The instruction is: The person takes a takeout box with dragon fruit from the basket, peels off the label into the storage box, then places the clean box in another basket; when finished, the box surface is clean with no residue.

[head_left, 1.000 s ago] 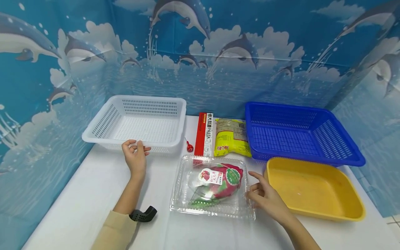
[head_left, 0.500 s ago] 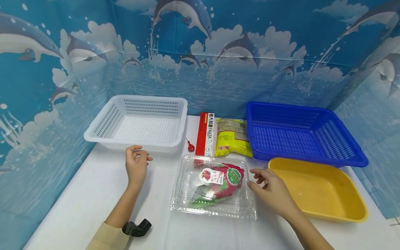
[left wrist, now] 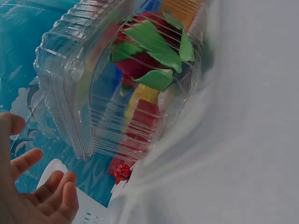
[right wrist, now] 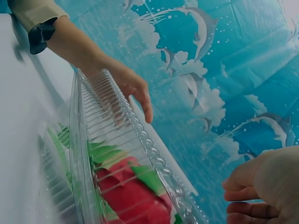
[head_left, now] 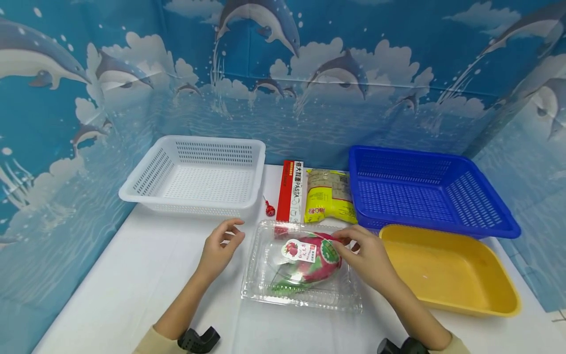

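Observation:
A clear plastic clamshell box [head_left: 255, 280] lies on the white table, its lid down, with a red and green dragon fruit [head_left: 325, 271] inside under a fruit label. My left hand [head_left: 219, 250] is just left of the box, apart from it, fingers loosely bent and holding nothing. Over the box's right edge hovers my right hand [head_left: 364, 253], its fingers bent near the lid; in the right wrist view this hand [right wrist: 266, 186] shows a gap to the box [right wrist: 154, 154]. From the left wrist the fruit's green scales [left wrist: 154, 46] are visible through the ribbed side.
Behind the box lie a red and white pasta pack [head_left: 290, 191], a yellow food bag [head_left: 329, 196] and a red lollipop [head_left: 269, 210]. A white basket [head_left: 258, 191] stands back left. At right are a blue basket [head_left: 499, 216] and a yellow tray [head_left: 468, 305].
My left hand has come from the white basket's front edge rightward and nearer to the clamshell box. My right hand has shifted left, from beside the box to over its right edge.

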Available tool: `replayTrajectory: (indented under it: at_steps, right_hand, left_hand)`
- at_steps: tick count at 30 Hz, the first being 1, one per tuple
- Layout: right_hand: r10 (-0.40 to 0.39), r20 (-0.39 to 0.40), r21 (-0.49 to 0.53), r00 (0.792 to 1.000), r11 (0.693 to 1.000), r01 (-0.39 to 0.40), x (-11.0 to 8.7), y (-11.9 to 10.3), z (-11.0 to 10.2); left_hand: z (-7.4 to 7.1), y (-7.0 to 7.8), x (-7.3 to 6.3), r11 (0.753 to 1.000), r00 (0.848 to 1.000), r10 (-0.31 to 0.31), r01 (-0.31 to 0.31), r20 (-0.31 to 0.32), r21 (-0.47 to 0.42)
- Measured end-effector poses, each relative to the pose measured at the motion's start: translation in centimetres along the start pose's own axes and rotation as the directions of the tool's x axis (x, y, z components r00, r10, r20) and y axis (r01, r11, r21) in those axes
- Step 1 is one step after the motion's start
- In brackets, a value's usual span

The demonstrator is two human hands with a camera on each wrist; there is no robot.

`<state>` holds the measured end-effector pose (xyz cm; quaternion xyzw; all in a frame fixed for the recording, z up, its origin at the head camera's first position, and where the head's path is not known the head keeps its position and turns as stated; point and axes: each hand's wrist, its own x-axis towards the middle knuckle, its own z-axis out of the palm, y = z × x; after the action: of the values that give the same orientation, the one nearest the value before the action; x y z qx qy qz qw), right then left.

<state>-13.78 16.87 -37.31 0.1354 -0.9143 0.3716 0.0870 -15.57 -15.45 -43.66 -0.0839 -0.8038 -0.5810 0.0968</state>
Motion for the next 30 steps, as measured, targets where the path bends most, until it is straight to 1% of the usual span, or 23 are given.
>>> replayTrajectory:
  at_steps: [3,5,7,9,11,13,16,19,22,26,30]
  right_hand:
    - [0.003,0.005,0.002,1.0,1.0,-0.003,0.4,-0.3,0.4]
    - [0.006,0.01,0.002,1.0,1.0,-0.006,0.6,-0.6,0.7]
    - [0.018,0.023,-0.011,1.0,1.0,-0.018,0.7,-0.9,1.0]
    - [0.033,0.04,-0.03,0.999,0.999,-0.031,0.7,-1.1,1.2]
    - [0.047,0.06,-0.042,0.997,0.998,-0.044,0.8,-1.3,1.5]
    - [0.048,0.078,-0.048,0.996,0.998,-0.044,0.8,-1.4,1.7]
    - [0.044,0.089,-0.045,0.995,0.998,-0.04,0.9,-1.5,2.0]
    - [0.054,0.092,-0.048,0.994,0.998,-0.049,1.0,-1.5,2.2]
    - [0.076,0.102,-0.056,0.992,0.996,-0.071,1.1,-1.6,2.4]
    - [0.091,0.113,-0.068,0.989,0.994,-0.084,1.2,-1.6,2.5]
    - [0.1,0.112,-0.064,0.989,0.994,-0.093,1.3,-1.6,2.7]
  left_hand:
    - [0.3,0.2,-0.4,1.0,0.995,-0.001,-0.001,0.105,0.016]
    - [0.4,0.1,-0.6,1.0,0.984,0.0,-0.004,0.178,0.021]
    - [0.4,0.2,-0.7,1.0,0.968,-0.002,-0.002,0.25,0.017]
    - [0.5,0.2,-0.8,1.0,0.951,0.001,-0.007,0.31,0.018]
    - [0.5,0.1,-1.0,1.0,0.934,-0.005,0.0,0.359,0.013]
    - [0.5,-0.1,-1.0,1.0,0.92,-0.012,0.013,0.393,0.0]
    - [0.5,-0.2,-1.1,0.999,0.903,-0.015,0.03,0.429,-0.027]
    - [0.5,-0.3,-1.1,0.998,0.894,-0.012,0.04,0.449,-0.054]
    - [0.5,-0.4,-1.2,0.996,0.888,-0.014,0.052,0.46,-0.07]
    - [0.5,-0.4,-1.3,0.994,0.886,-0.016,0.064,0.463,-0.088]
    - [0.6,-0.5,-1.3,0.987,0.88,-0.016,0.089,0.474,-0.133]
